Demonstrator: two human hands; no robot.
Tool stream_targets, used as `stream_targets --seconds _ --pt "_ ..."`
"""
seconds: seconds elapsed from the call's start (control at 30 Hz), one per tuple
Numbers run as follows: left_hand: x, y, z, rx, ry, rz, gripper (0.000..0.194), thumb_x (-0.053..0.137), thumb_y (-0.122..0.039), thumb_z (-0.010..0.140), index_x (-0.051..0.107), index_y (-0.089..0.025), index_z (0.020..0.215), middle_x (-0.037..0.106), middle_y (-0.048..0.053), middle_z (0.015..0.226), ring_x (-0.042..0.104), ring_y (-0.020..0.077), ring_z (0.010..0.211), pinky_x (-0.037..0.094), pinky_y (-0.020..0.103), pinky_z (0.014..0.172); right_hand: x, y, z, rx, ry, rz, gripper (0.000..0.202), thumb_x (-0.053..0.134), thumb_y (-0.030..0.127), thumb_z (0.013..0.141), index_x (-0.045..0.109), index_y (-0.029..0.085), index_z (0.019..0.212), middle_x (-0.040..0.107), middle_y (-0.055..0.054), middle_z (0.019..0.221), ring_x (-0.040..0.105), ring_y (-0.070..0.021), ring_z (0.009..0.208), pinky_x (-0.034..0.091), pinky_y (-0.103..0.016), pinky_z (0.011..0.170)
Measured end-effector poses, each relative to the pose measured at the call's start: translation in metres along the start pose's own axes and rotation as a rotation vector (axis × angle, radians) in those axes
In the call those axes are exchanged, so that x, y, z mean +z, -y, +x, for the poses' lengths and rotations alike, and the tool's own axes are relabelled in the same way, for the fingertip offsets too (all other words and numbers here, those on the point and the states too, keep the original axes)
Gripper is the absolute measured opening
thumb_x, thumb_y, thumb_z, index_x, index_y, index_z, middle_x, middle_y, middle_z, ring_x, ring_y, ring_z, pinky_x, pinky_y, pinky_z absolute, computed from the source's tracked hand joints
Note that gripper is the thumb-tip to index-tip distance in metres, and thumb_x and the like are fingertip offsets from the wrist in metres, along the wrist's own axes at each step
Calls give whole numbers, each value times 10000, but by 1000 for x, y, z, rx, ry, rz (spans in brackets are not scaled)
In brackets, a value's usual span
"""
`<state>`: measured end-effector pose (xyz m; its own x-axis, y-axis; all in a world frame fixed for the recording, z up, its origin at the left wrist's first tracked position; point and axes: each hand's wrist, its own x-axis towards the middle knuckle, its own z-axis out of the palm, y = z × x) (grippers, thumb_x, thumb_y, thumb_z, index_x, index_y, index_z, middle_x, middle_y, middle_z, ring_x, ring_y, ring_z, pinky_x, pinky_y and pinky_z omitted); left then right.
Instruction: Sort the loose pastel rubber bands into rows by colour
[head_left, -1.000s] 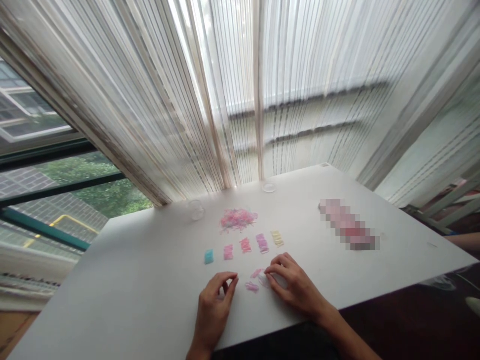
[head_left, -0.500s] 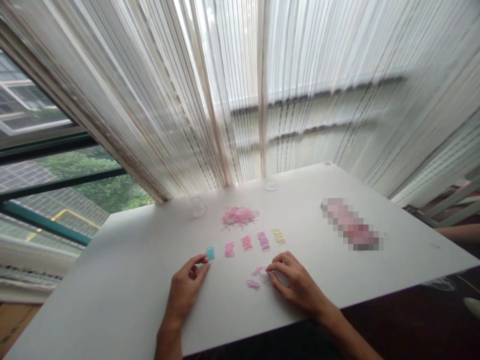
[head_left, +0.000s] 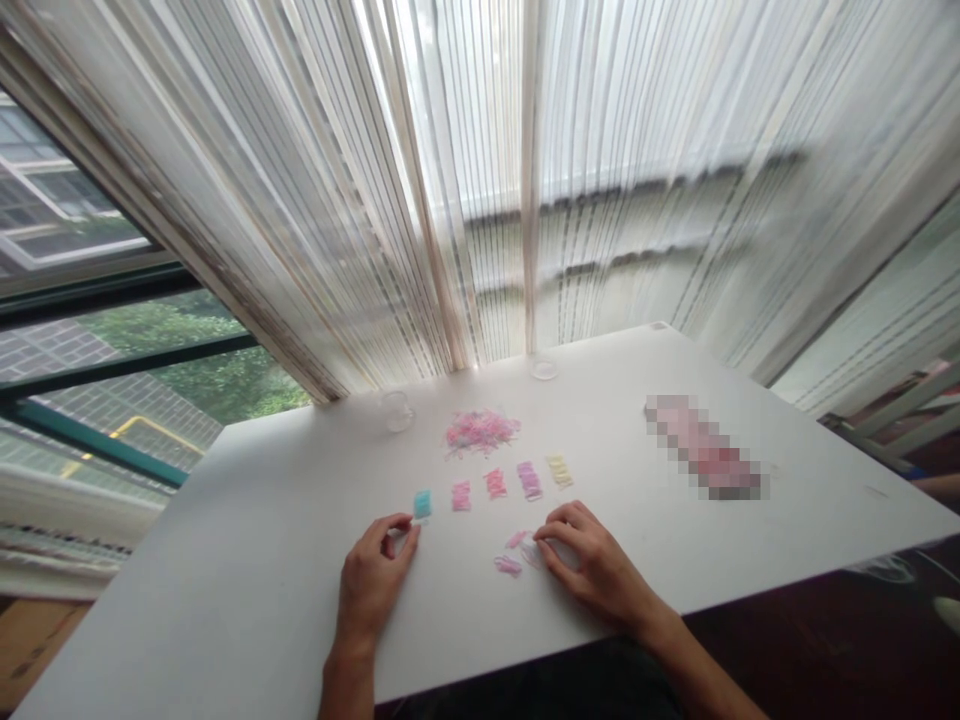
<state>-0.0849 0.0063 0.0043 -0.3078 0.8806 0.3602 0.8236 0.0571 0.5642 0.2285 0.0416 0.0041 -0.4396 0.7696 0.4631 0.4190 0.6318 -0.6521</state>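
My left hand (head_left: 375, 565) rests at the near left of a row of small bundles, thumb and index fingertip slightly apart just below the blue bundle (head_left: 423, 503). To its right lie a pink bundle (head_left: 461, 495), a coral bundle (head_left: 495, 484), a purple bundle (head_left: 529, 480) and a yellow bundle (head_left: 559, 470). They look like thin rubber bands. My right hand (head_left: 589, 560) pinches at pale rubber bands (head_left: 529, 552) on the table, beside light pink rubber bands (head_left: 508, 566). Behind the row is a mixed pile of rubber bands (head_left: 480, 432).
The white table (head_left: 247, 560) stands against a sheer striped curtain (head_left: 495, 200). A clear round container (head_left: 396, 411) and a clear lid (head_left: 544, 369) lie near the back edge. A pixelated pinkish object (head_left: 705, 445) is at the right. Part of another person's arm (head_left: 937, 490) shows at the right edge.
My left fingertips have come slightly away from the blue bundle, which now shows more fully. The right hand stays almost where it was. The view has shifted a little.
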Motion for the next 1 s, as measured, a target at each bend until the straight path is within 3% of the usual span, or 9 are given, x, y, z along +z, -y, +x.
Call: stream_targets --seconds 0.4,0.67,1.0 --pt "4 -6 3 49 -62 23 514 523 -680 890 749 -217 885 605 -24 583 572 148 491 490 250 564 0 0 0 -1 -7 8 148 585 121 927 691 220 957 645 -70 916 609 -232 891 559 -391 789" --pt "3 -7 0 100 -98 46 426 520 -584 922 730 -214 899 623 -20 618 570 141 511 483 241 566 1 -1 -1 0 -9 26 147 582 117 929 686 215 964 644 -69 918 601 -232 894 550 -394 791" --pt "-1 -14 -3 221 33 60 319 516 -467 955 721 -232 889 731 17 863 568 136 555 506 266 628 1 0 -1 6 -26 35 148 580 119 927 684 222 951 643 -66 914 602 -229 888 554 -400 792"
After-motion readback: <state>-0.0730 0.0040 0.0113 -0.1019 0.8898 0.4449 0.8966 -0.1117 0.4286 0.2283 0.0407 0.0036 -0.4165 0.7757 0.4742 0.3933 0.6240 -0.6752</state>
